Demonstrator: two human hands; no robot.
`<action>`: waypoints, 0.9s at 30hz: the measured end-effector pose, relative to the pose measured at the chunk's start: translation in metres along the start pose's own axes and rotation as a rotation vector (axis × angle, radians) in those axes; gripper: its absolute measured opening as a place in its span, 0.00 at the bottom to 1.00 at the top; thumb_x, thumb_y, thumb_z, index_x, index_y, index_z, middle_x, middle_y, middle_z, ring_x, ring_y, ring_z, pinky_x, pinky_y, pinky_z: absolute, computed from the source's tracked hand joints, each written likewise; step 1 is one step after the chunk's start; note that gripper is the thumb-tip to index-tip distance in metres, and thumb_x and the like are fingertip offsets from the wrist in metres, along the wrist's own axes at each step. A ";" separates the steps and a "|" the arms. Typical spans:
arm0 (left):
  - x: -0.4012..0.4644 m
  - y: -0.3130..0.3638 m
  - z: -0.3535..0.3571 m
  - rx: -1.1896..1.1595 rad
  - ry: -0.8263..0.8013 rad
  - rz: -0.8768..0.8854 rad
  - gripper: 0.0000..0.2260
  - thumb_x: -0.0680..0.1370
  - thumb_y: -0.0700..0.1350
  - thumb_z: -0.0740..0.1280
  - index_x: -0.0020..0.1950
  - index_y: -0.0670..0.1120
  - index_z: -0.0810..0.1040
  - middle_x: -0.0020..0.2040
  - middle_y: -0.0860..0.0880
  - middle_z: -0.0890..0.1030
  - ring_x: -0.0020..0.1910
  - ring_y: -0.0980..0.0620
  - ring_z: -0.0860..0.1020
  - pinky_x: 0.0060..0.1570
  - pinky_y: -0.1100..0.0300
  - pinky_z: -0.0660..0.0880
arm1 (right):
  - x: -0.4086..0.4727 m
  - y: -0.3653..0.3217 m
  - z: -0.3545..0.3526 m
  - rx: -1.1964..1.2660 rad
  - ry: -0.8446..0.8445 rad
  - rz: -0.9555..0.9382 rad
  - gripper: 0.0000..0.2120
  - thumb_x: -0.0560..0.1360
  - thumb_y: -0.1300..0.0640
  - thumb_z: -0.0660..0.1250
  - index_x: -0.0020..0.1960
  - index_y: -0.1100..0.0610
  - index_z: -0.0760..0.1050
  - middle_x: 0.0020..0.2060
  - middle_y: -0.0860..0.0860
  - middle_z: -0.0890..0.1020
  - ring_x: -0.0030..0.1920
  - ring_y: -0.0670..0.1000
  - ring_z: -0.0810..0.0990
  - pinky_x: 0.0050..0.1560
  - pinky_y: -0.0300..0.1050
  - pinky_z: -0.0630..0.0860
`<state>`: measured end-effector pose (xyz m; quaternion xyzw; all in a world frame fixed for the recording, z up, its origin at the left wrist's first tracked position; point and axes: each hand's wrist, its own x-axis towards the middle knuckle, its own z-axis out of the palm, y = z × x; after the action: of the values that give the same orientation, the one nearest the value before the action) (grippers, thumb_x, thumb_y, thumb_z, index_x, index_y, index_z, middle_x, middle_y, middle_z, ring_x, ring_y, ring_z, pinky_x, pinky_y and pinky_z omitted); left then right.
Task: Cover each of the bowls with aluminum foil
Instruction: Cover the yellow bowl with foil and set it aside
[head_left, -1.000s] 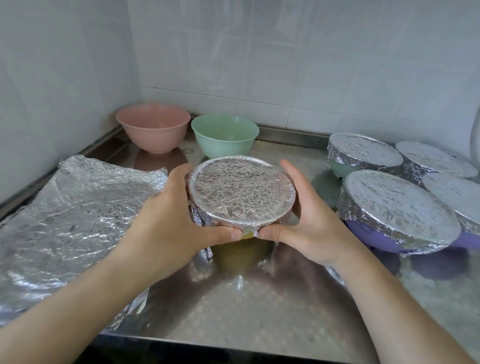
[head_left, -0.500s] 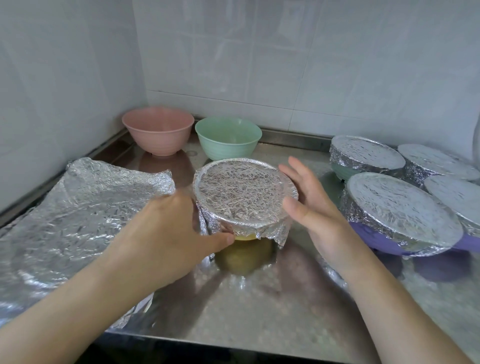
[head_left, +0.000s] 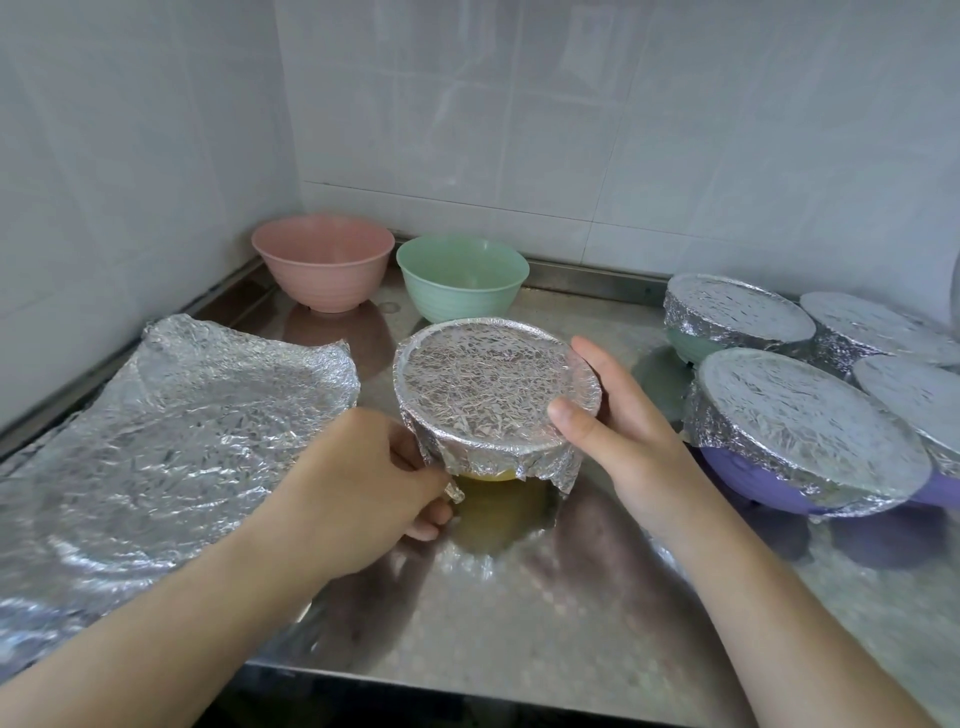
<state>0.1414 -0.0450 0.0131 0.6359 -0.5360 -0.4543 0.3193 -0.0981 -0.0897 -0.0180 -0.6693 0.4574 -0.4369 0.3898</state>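
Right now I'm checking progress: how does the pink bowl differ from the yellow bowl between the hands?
The pink bowl is open, with no foil; the yellow bowl has foil crimped over its rim. The pink bowl stands untouched in the back corner; the yellow bowl sits in front, with the left hand and right hand on its foil. Both stand upright on the counter.

foil-capped yellow bowl (head_left: 496, 470) upright mid-counter — bare pink bowl (head_left: 323, 262) and green bowl (head_left: 462, 275) behind, foil sheet (head_left: 171, 431) left

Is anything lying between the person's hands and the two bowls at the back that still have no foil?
Yes. The foil-covered yellow bowl, flanked by left hand and right hand, sits directly before the green bowl. The pink bowl stands farther left, with open counter before it.
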 end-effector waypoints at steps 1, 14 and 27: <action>-0.001 0.000 0.001 -0.082 -0.022 -0.035 0.06 0.80 0.36 0.70 0.44 0.34 0.82 0.37 0.40 0.86 0.39 0.42 0.87 0.43 0.46 0.85 | 0.000 -0.001 0.000 -0.004 0.000 0.002 0.43 0.72 0.32 0.72 0.83 0.39 0.61 0.80 0.31 0.65 0.79 0.31 0.58 0.85 0.51 0.55; 0.000 0.004 -0.006 -0.430 -0.219 -0.164 0.11 0.77 0.39 0.74 0.54 0.32 0.82 0.48 0.35 0.86 0.49 0.41 0.87 0.50 0.53 0.84 | -0.002 -0.004 0.001 -0.014 0.004 0.009 0.46 0.69 0.29 0.71 0.83 0.37 0.61 0.80 0.30 0.64 0.79 0.30 0.57 0.85 0.53 0.54; 0.000 0.004 -0.005 -0.218 -0.186 -0.131 0.06 0.78 0.37 0.74 0.49 0.33 0.83 0.46 0.37 0.87 0.48 0.42 0.87 0.53 0.49 0.84 | 0.001 0.002 -0.015 0.059 -0.111 0.015 0.64 0.60 0.31 0.84 0.86 0.46 0.55 0.77 0.34 0.71 0.79 0.40 0.67 0.83 0.54 0.60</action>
<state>0.1442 -0.0461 0.0183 0.5863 -0.4681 -0.5865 0.3052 -0.1120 -0.0931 -0.0147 -0.6772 0.4271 -0.4093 0.4376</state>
